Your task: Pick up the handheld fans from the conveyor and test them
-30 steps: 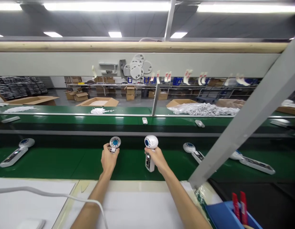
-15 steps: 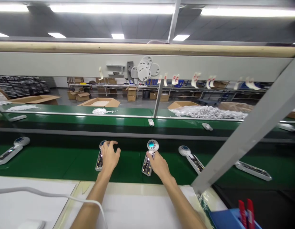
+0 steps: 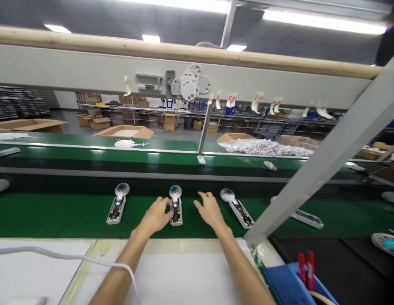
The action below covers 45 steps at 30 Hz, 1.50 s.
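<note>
On the green conveyor belt (image 3: 76, 216) lies a white handheld device with a round head and an exposed circuit board (image 3: 176, 207); a small light glows on it. My left hand (image 3: 157, 216) has its thumb and bent fingers at the left edge of that device. To its right, my right hand (image 3: 211, 209) hovers above the belt with fingers apart, holding nothing. A second device of the same kind (image 3: 117, 207) rests left of my left hand. Beyond my right hand another such device (image 3: 241, 212) lies slanted.
A grey slanted post (image 3: 298, 182) crosses the right side. Near it stands a blue bin (image 3: 279, 281) with red-handled tools (image 3: 310, 271). A white cable (image 3: 66, 258) runs over the worktop. Behind, a raised belt holds white small parts (image 3: 125, 144) and a bag of parts (image 3: 263, 148).
My left hand has left the left device and moved right to the middle one. My right hand has let go of the middle device and opened. The view has turned right.
</note>
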### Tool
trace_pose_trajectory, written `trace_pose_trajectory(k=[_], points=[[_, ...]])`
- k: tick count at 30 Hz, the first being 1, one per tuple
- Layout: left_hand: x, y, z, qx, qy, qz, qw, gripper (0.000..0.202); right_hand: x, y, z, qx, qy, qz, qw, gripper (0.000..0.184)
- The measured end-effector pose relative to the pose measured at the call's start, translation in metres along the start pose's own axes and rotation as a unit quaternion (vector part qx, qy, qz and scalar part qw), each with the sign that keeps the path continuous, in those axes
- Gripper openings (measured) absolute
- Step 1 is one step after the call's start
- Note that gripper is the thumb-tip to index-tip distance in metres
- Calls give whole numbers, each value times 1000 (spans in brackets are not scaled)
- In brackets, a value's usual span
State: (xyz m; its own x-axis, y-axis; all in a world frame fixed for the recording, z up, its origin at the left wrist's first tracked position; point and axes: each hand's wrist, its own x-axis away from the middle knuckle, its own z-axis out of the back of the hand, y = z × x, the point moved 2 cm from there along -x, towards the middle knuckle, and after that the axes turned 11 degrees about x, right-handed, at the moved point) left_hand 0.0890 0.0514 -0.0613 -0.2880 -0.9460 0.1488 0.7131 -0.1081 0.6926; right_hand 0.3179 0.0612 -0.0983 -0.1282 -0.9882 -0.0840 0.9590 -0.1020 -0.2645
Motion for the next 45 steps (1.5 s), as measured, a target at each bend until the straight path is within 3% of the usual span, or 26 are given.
trace_pose_trajectory(k=[3, 8, 15, 19, 22, 28, 36, 41, 45], points=[[3, 2, -7, -30, -59, 18, 998, 38, -4, 24, 13, 38, 36, -93, 994, 53], [6, 2, -15, -82, -129, 49, 987, 54, -3, 50, 26, 78, 20, -204, 976, 55], [5, -4, -7, -121, -126, 53, 983, 51, -1, 74, 27, 85, -82, -277, 954, 42], [5, -10, 4, -132, -116, 68, 982, 47, -4, 86, 22, 65, -144, -256, 954, 34], [8, -12, 12, -138, -107, 84, 981, 45, -6, 87, 17, 56, -154, -228, 960, 34], [14, -9, 22, -150, -99, 88, 980, 44, -5, 72, 16, 7, -113, -199, 973, 36], [18, -6, 19, -121, -111, 46, 985, 58, -6, 55, 13, -70, -51, -164, 983, 36], [20, 1, 17, -107, -127, 34, 986, 63, -1, 50, 12, -37, -55, -105, 992, 47], [13, -8, 14, -103, -140, 17, 985, 67, 3, 43, 15, 31, -30, -18, 999, 54]])
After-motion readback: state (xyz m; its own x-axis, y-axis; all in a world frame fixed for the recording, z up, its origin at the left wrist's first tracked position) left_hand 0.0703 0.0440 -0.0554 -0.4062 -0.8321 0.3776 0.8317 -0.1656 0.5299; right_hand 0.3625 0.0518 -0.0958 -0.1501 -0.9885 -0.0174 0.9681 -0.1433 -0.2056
